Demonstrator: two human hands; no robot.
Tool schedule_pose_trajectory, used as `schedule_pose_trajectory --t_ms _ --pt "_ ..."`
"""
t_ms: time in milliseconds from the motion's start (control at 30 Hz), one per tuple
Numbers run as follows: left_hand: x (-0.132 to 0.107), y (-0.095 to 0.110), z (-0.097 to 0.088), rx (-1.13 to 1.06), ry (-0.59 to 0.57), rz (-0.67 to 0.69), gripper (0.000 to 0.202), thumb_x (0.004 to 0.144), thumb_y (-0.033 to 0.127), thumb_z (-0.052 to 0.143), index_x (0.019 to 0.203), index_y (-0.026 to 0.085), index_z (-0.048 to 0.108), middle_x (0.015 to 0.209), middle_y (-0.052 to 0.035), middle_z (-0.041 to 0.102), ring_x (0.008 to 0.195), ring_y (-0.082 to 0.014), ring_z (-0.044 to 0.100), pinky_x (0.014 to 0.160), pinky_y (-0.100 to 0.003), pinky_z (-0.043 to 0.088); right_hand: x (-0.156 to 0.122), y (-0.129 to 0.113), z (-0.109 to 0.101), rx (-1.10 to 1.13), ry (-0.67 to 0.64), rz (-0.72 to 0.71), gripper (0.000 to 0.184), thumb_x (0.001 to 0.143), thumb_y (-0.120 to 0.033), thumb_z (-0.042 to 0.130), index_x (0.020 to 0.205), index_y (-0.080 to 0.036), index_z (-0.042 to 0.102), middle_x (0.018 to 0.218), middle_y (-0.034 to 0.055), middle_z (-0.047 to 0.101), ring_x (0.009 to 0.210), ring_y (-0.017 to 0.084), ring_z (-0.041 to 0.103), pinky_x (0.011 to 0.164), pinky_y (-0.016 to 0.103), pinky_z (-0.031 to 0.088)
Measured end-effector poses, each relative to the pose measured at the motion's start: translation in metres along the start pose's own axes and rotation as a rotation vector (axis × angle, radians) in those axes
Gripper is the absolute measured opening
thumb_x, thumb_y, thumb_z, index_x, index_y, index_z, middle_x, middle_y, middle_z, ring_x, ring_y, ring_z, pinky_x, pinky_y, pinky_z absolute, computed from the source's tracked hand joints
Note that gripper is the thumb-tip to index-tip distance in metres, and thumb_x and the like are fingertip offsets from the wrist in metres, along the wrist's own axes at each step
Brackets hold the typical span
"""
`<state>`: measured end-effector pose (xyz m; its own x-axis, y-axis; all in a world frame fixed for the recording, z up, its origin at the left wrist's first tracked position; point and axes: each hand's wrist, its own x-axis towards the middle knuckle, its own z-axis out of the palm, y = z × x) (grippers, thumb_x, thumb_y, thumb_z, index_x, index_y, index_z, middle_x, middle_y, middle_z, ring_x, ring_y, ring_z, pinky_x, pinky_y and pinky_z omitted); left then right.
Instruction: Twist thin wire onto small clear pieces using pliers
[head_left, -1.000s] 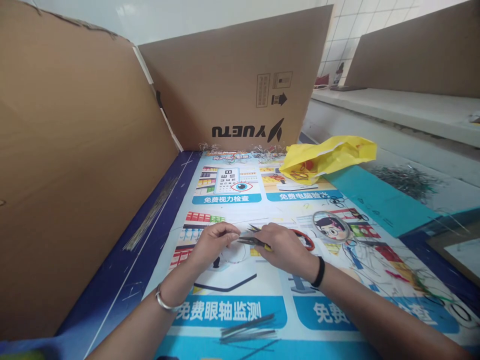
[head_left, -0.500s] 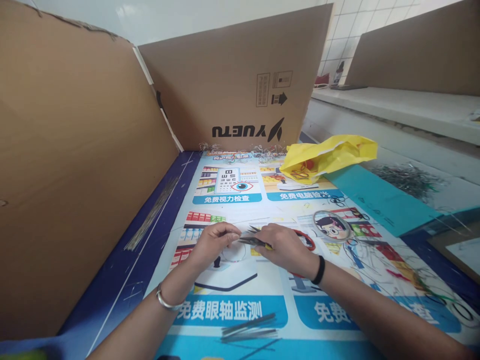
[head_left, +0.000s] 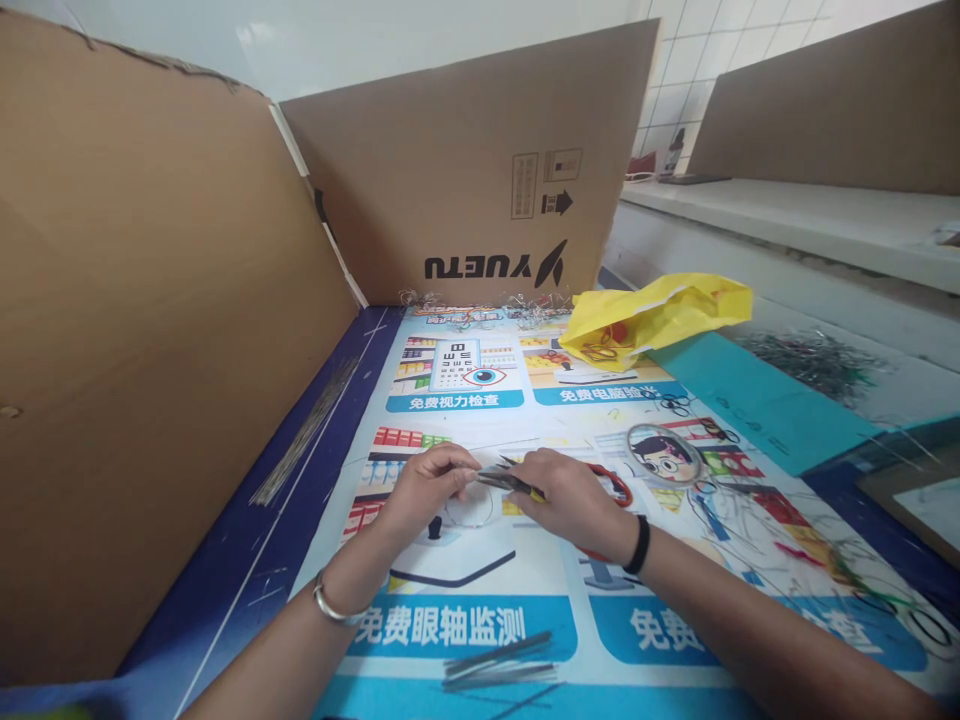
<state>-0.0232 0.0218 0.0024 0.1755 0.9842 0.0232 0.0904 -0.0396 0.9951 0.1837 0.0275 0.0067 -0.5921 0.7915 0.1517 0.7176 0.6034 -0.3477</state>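
Observation:
My left hand (head_left: pixel 435 485) is closed in a pinch, thumb against forefinger, at the tip of a pair of pliers (head_left: pixel 498 478). A fine wire seems to run from the pinch, too thin to trace fully. My right hand (head_left: pixel 574 500) is wrapped round the pliers, whose jaws point left to the left fingertips; a bit of yellow handle shows. Behind the right hand lies a tool with red looped handles (head_left: pixel 621 487), partly hidden. Below the hands, short dark wire pieces (head_left: pixel 499 660) lie on the printed poster (head_left: pixel 480 565).
Cardboard panels (head_left: pixel 465 180) stand at the back and left. A bundle of thin wires (head_left: pixel 307 430) lies on the left. A yellow bag (head_left: pixel 667 312), a teal sheet (head_left: pixel 765 410) and a tangled wire pile (head_left: pixel 810 365) are at the right. Loops and scraps are strewn at right.
The pliers' jaws, spread apart before, are now closer together by my left fingertips. Both hands stay in nearly the same place.

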Motion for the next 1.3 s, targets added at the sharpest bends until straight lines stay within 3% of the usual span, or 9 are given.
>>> schedule_pose_trajectory --t_ms 467,800,1033,1300 --pt "0.0016 -0.0002 -0.0004 -0.008 0.0 -0.043 0.011 0.068 0.025 0.065 0.073 0.016 0.065 0.06 0.0024 0.054 0.046 -0.0061 0.049 0.046 -0.019 0.038 -0.0001 0.001 0.0005 -0.038 0.011 -0.013 0.012 0.08 -0.024 0.053 0.085 -0.02 0.063 0.08 0.0026 0.061 0.079 0.015 0.053 0.069 0.024 0.037" --pt "0.0002 0.0001 -0.0012 -0.01 -0.026 -0.033 0.014 0.068 0.028 0.066 0.074 0.015 0.065 0.068 0.0008 0.056 0.048 -0.0059 0.05 0.048 -0.02 0.041 0.0001 0.0018 -0.0008 -0.05 -0.036 0.011 0.014 0.08 -0.024 0.05 0.084 -0.02 0.063 0.081 0.0024 0.064 0.077 0.015 0.057 0.065 0.024 0.035" --pt "0.0002 0.0004 -0.0002 -0.018 -0.022 -0.079 0.017 0.068 0.029 0.065 0.078 0.015 0.064 0.055 0.0023 0.054 0.049 -0.0082 0.051 0.049 -0.021 0.04 0.0 0.0009 -0.0016 -0.024 -0.035 0.033 0.015 0.08 -0.024 0.05 0.085 -0.02 0.063 0.082 0.0018 0.065 0.077 0.015 0.057 0.064 0.023 0.034" --pt "0.0001 -0.0004 -0.0001 -0.036 -0.032 -0.115 0.017 0.073 0.031 0.061 0.079 0.015 0.06 0.054 0.0021 0.055 0.049 -0.0071 0.047 0.048 -0.019 0.036 0.001 0.0006 -0.0047 0.009 -0.009 0.096 0.014 0.08 -0.028 0.05 0.077 -0.019 0.06 0.078 0.001 0.064 0.075 0.014 0.057 0.062 0.023 0.033"
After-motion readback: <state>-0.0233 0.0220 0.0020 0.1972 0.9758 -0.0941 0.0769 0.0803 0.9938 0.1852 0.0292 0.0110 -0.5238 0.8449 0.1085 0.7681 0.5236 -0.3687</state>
